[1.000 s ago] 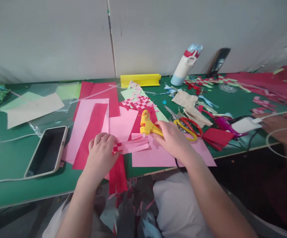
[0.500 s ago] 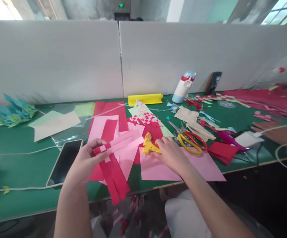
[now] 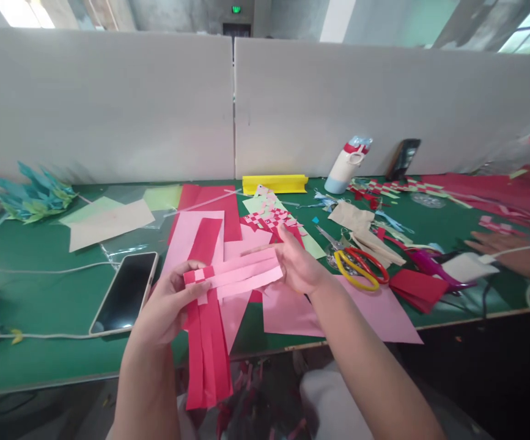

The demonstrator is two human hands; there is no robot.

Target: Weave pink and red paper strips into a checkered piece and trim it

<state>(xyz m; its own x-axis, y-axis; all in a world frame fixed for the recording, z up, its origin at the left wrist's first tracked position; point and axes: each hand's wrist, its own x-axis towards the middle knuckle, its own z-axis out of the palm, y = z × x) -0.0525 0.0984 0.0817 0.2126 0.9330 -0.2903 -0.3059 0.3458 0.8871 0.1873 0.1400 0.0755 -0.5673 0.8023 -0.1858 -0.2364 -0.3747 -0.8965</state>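
My left hand point(image 3: 177, 299) pinches the woven corner of a paper weave point(image 3: 208, 348), where red and pale pink strips cross in a small check. Its red strips hang down past the table edge. The loose pink strips point(image 3: 246, 272) reach right, towards my right hand point(image 3: 299, 263). That hand is open, thumb raised and apart, with a finger stretched out behind the pink strips' ends. Below both hands lie red and pink paper sheets point(image 3: 237, 315). Scissors point(image 3: 360, 269) with yellow and red handles lie to the right of my right hand.
A phone point(image 3: 125, 293) lies left of my left hand. Woven paper pieces point(image 3: 274, 220), a yellow folded strip point(image 3: 274, 183) and a bottle point(image 3: 348, 165) stand or lie farther back. At right are a purple tool point(image 3: 430, 266), a white adapter point(image 3: 469, 269) and another person's hand point(image 3: 503, 250).
My right hand has let go of the yellow glue gun, now out of sight, and moved up to the pink strips' ends. The weave's red strips hang straighter down.
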